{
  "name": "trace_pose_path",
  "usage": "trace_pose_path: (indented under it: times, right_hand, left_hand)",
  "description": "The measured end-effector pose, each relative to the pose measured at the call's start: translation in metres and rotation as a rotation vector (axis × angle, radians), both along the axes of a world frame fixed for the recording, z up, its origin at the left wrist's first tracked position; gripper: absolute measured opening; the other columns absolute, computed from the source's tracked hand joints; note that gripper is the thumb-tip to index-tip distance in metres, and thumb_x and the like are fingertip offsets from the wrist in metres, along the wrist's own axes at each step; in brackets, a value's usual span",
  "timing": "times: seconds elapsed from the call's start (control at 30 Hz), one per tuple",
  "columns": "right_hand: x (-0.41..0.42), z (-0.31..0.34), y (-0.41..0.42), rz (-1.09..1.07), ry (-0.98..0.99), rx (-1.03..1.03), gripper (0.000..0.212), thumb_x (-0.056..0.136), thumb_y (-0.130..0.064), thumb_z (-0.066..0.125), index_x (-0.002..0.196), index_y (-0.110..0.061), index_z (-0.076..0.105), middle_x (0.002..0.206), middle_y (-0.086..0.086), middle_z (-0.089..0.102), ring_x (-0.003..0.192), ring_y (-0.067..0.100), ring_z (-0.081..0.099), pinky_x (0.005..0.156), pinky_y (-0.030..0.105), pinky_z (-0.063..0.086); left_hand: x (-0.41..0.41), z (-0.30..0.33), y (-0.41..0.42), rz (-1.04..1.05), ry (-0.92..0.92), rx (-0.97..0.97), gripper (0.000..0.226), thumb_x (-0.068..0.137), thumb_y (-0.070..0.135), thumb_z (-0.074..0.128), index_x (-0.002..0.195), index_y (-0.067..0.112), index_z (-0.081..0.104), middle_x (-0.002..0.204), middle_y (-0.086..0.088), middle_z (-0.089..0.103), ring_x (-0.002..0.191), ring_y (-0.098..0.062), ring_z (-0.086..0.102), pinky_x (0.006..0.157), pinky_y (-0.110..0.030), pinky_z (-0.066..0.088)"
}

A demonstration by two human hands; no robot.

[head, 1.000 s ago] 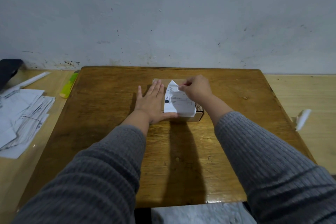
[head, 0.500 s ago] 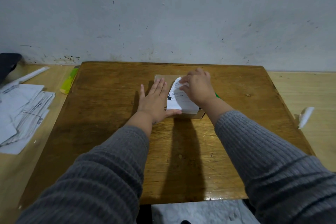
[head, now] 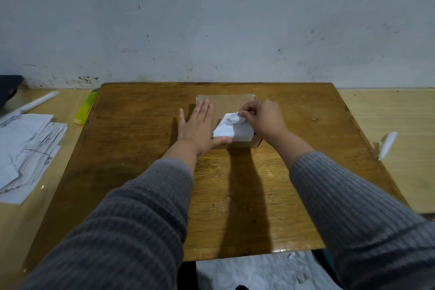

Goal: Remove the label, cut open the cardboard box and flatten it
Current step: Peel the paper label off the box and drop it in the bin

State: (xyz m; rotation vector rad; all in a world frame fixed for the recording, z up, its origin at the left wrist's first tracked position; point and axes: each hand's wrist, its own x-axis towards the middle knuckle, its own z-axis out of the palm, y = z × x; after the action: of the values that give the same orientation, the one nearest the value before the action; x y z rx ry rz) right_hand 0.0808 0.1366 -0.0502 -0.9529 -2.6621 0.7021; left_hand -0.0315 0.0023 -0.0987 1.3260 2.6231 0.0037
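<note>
A small brown cardboard box sits on the dark wooden table, towards its far middle. A white printed label covers the box's near right part, its upper edge curled up off the cardboard. My right hand pinches that lifted edge between thumb and fingers. My left hand lies flat with fingers spread on the left side of the box, thumb along its near edge. Both arms wear grey ribbed sleeves.
A yellow-green utility knife lies just off the table's left edge. A heap of white papers and a white strip lie further left. A white scrap lies to the right. A wall stands close behind.
My right hand has drawn the label's upper edge back towards me and to the right, so more bare cardboard shows at the far side. My left hand stays pressed on the box.
</note>
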Motion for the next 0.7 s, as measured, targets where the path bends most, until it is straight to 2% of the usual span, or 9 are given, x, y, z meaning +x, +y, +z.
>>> trace_pose_path:
  times: [0.17, 0.27, 0.33, 0.37, 0.4, 0.47, 0.53, 0.6, 0.7]
  right_hand:
    - [0.016, 0.007, -0.007, -0.055, 0.091, -0.05, 0.012, 0.087, -0.02, 0.067, 0.091, -0.013, 0.075, 0.09, 0.003, 0.074, 0.084, 0.012, 0.065, 0.074, 0.025, 0.05]
    - [0.022, 0.007, -0.013, -0.068, 0.154, -0.051, 0.002, 0.086, -0.017, 0.067, 0.087, -0.018, 0.069, 0.081, -0.002, 0.068, 0.078, 0.011, 0.062, 0.075, 0.028, 0.051]
    - [0.022, 0.003, -0.016, -0.075, 0.17, 0.023, 0.006, 0.087, -0.02, 0.065, 0.084, -0.025, 0.063, 0.077, -0.007, 0.062, 0.088, 0.017, 0.059, 0.089, 0.035, 0.045]
    - [0.021, 0.0, -0.015, -0.075, 0.152, 0.078, 0.006, 0.089, -0.022, 0.062, 0.086, -0.027, 0.063, 0.078, -0.007, 0.062, 0.096, 0.021, 0.055, 0.1, 0.038, 0.037]
    - [0.02, -0.002, -0.014, -0.075, 0.118, 0.118, 0.009, 0.091, -0.025, 0.058, 0.089, -0.03, 0.065, 0.082, -0.005, 0.063, 0.102, 0.023, 0.051, 0.108, 0.04, 0.026]
    - [0.017, -0.003, -0.014, -0.054, 0.062, 0.176, 0.018, 0.094, -0.027, 0.052, 0.099, -0.033, 0.068, 0.093, -0.001, 0.067, 0.108, 0.024, 0.046, 0.115, 0.041, 0.013]
    - [0.015, -0.004, -0.013, 0.038, 0.035, 0.269, 0.021, 0.092, -0.032, 0.055, 0.109, -0.031, 0.066, 0.102, 0.0, 0.068, 0.113, 0.024, 0.044, 0.116, 0.044, 0.008]
    - [0.014, -0.004, -0.014, 0.144, -0.043, 0.36, 0.034, 0.086, -0.039, 0.063, 0.118, -0.028, 0.062, 0.114, -0.002, 0.065, 0.12, 0.024, 0.042, 0.117, 0.047, 0.005]
    - [0.012, -0.006, -0.015, 0.195, -0.141, 0.462, 0.038, 0.087, -0.033, 0.063, 0.124, -0.027, 0.059, 0.124, -0.003, 0.059, 0.126, 0.024, 0.039, 0.117, 0.046, 0.005]
  left_hand:
    - [0.0, 0.004, 0.001, -0.002, 0.02, -0.036, 0.116, 0.074, 0.085, 0.037, 0.154, 0.016, -0.009, 0.161, 0.0, -0.018, 0.147, -0.016, -0.017, 0.116, -0.059, -0.007]
    - [0.005, 0.008, 0.003, -0.016, 0.031, -0.033, 0.106, 0.081, 0.079, 0.039, 0.155, 0.018, -0.006, 0.162, -0.002, -0.015, 0.148, -0.018, -0.015, 0.115, -0.06, -0.008]
    - [0.013, 0.005, -0.002, -0.033, 0.037, 0.018, 0.093, 0.088, 0.07, 0.039, 0.155, 0.02, 0.0, 0.163, 0.0, -0.009, 0.149, -0.017, -0.011, 0.117, -0.059, -0.005]
    - [0.018, 0.002, -0.005, -0.036, 0.04, 0.054, 0.087, 0.09, 0.066, 0.039, 0.155, 0.021, 0.002, 0.163, 0.002, -0.007, 0.149, -0.016, -0.009, 0.117, -0.058, -0.003]
    - [0.022, 0.0, -0.009, -0.037, 0.04, 0.083, 0.083, 0.092, 0.063, 0.038, 0.155, 0.022, 0.003, 0.163, 0.003, -0.005, 0.149, -0.015, -0.008, 0.118, -0.057, -0.002]
    - [0.026, -0.003, -0.013, -0.036, 0.032, 0.104, 0.079, 0.094, 0.06, 0.037, 0.155, 0.022, 0.003, 0.163, 0.004, -0.006, 0.149, -0.014, -0.009, 0.118, -0.058, -0.002]
    - [0.026, -0.003, -0.013, -0.032, 0.023, 0.093, 0.079, 0.095, 0.058, 0.036, 0.155, 0.022, 0.0, 0.163, 0.005, -0.009, 0.148, -0.013, -0.012, 0.116, -0.058, -0.004]
    - [0.025, -0.003, -0.012, -0.036, 0.012, 0.087, 0.079, 0.095, 0.058, 0.036, 0.155, 0.022, -0.001, 0.162, 0.005, -0.01, 0.148, -0.013, -0.012, 0.115, -0.058, -0.005]
    - [0.023, -0.005, -0.013, -0.052, 0.004, 0.087, 0.08, 0.095, 0.057, 0.038, 0.155, 0.021, -0.001, 0.162, 0.005, -0.01, 0.148, -0.013, -0.012, 0.117, -0.056, -0.004]
